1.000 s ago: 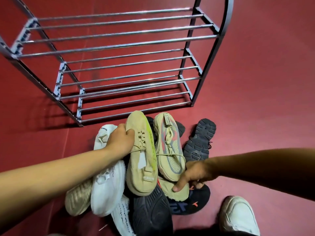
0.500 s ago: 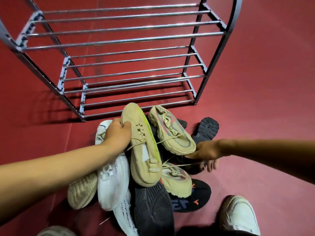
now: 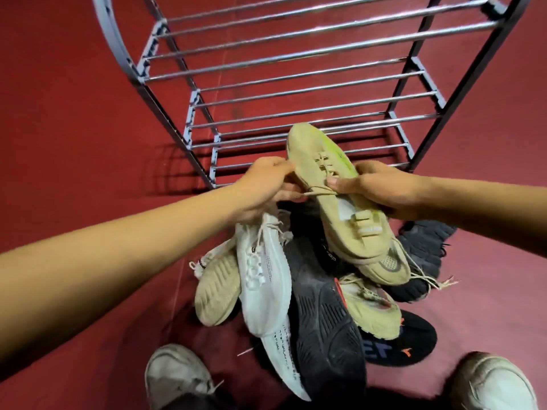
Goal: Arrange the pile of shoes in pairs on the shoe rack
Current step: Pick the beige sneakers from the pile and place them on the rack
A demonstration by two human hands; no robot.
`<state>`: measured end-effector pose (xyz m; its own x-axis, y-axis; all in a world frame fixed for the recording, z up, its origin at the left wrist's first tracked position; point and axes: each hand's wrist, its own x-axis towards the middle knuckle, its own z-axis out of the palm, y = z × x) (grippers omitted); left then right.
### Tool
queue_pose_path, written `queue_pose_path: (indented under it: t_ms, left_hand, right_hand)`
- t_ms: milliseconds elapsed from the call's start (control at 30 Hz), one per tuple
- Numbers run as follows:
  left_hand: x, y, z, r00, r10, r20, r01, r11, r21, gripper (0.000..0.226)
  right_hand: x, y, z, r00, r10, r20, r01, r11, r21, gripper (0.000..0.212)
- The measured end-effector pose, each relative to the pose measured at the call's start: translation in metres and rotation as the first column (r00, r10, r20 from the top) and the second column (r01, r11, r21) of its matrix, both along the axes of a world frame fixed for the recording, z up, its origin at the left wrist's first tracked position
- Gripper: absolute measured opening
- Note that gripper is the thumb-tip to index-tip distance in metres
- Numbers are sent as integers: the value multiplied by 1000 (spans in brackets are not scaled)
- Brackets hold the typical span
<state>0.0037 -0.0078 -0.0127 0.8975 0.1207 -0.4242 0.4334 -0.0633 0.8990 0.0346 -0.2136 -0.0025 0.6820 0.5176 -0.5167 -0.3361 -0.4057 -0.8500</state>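
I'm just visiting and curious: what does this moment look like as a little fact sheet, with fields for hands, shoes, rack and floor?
left hand: grips the beige shoe's lace end
right hand: clamps the beige shoe from its right side
beige shoe: lifted above the pile, sole facing the camera, toe pointing at the rack
pile: white sneaker, black sneaker sole up, more beige and dark shoes beneath
shoe rack: metal bars, no shoes on it
floor: red
progress: no pair placed yet

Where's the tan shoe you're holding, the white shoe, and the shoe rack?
tan shoe [image 3: 340,202], head view, on its sole, mid-length.
white shoe [image 3: 266,279], head view, on its knit side.
shoe rack [image 3: 296,59], head view, on a top-shelf chrome bar.
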Motion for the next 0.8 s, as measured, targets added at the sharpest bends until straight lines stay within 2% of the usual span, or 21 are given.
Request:
queue_pose_path:
  t_ms: [67, 100, 200, 267, 300, 333, 367, 400, 433, 467, 533, 633, 667, 700, 767, 800]
  left_hand:
    - [-2, 35, -6, 999, -39, -17, 42, 976, 214, 17]
    - [-4, 54, -11, 999, -18, -34, 29, 937, 348, 19]
    - [-23, 95, -31, 982, 90, -163, 40, 754, 656, 22]
    - [-48, 104, -45, 960, 4, -281, 201, 688, 697, 25]
    - [-63, 105, -51, 921, -118, -370, 353, 653, 670, 35]
    - [-77, 104, -55, 831, -279, -481, 549, 553, 627, 50]
    - [-93, 100, -59, 707, -406, -579, 707, 384, 595, 68]
    - [-107, 94, -62, 616, -467, -634, 772, 201, 603, 92]
    - [-118, 90, -66, 596, -473, -649, 765, 86, 639, 116]
    - [-129, 85, -70, 623, -442, -645, 738, 59, 672, 133]
    - [-148, 79, -81, 680, -405, -611, 689, 70, 721, 143]
    - [-151, 84, -86, 711, -436, -552, 644, 87, 760, 118]
    - [-141, 92, -79, 702, -444, -557, 665, 127, 736, 108]
    - [-125, 101, -62, 703, -444, -555, 683, 205, 701, 94]
    - [-86, 123, -11, 744, -418, -521, 667, 432, 607, 67]
    - [-71, 135, 15, 776, -389, -496, 628, 551, 550, 62]
  right_hand:
    - [3, -12, -5, 995, -56, 88, 61, 997, -56, 20]
    - [4, -18, -10, 993, -87, 84, 93, 994, -61, 19]
    - [0, -27, -25, 986, -166, 4, 166, 985, -42, 22]
    - [-1, -28, -33, 984, -174, -24, 172, 983, -66, 25]
    - [-1, -27, -34, 985, -172, -28, 170, 983, -76, 26]
    - [-1, -25, -35, 984, -175, -24, 172, 982, -76, 27]
    - [-1, -22, -35, 984, -175, -22, 173, 982, -75, 29]
    - [-1, -19, -35, 984, -177, -22, 175, 981, -78, 31]
    - [-2, -16, -33, 984, -178, -27, 175, 981, -78, 32]
    - [-3, -12, -32, 985, -171, -34, 168, 983, -80, 32]
    - [-5, -5, -29, 988, -148, -42, 145, 987, -75, 37]
    - [-8, 3, -26, 994, -112, -12, 110, 990, -86, 38]
    - [-9, 4, -25, 994, -105, -8, 104, 991, -85, 38]
    - [-10, 5, -25, 996, -92, -11, 91, 993, -81, 40]
    - [-11, 2, -25, 997, -71, -25, 68, 994, -85, 51]
    - [-13, 0, -23, 997, -67, -24, 64, 992, -112, 58]
